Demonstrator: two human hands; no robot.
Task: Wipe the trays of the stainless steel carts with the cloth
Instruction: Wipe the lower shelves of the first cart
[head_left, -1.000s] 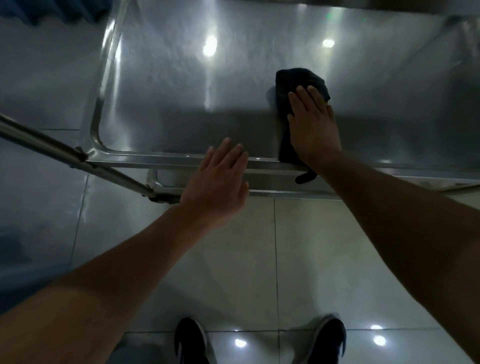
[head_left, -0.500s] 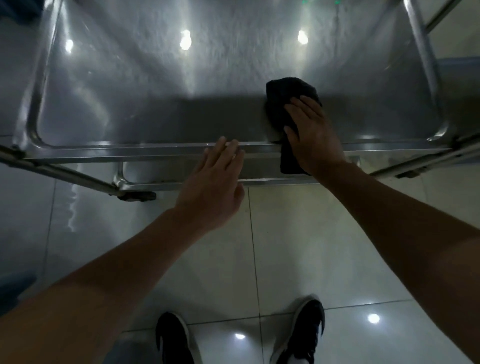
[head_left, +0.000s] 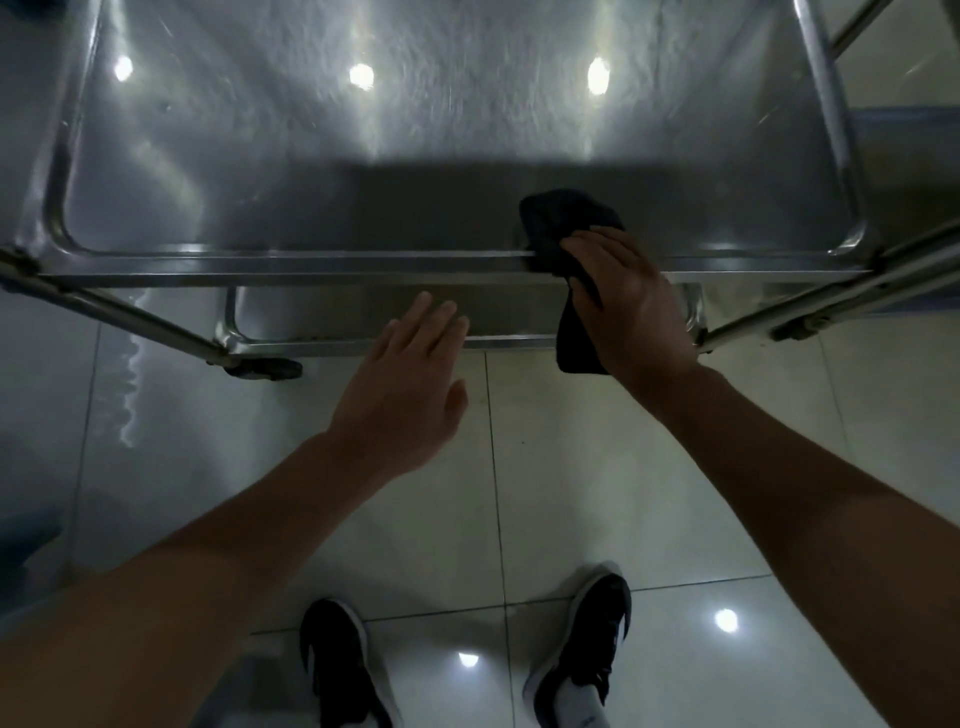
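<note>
Since the top tray (head_left: 415, 171) of the cart fills most of what we see, let's start there: it's a big steel pan with ceiling lights bouncing off it at about 11, 12 and 1 o'clock, and a second tray (head_left: 363, 317) peeks out underneath at roughly 6 o'clock of it, just above the tiled floor (head_left: 545, 467). What's changed is the cloth (head_left: 563, 228): half a second ago it lay further in on the tray surface under our right hand (head_left: 631, 306), and now it's been dragged back toward us so it drapes over the near rim, at about 4 o'clock of the tray, with its tail hanging down in front of the lower tray. Our right hand is curled over the cloth, fingers bent round it and pressing it onto the rim. Our left hand (head_left: 410, 384) hangs in the air at 7 o'clock from the right one, fingers straight and loose, gripping nothing; it's slid back off the rim too. We'd guess that means one pull-stroke across this strip just ended at the edge, so next up is probably another lane of the top tray, and the lower tray doesn't look touched yet. Our shoes (head_left: 582, 644) are down at 6 o'clock.
</note>
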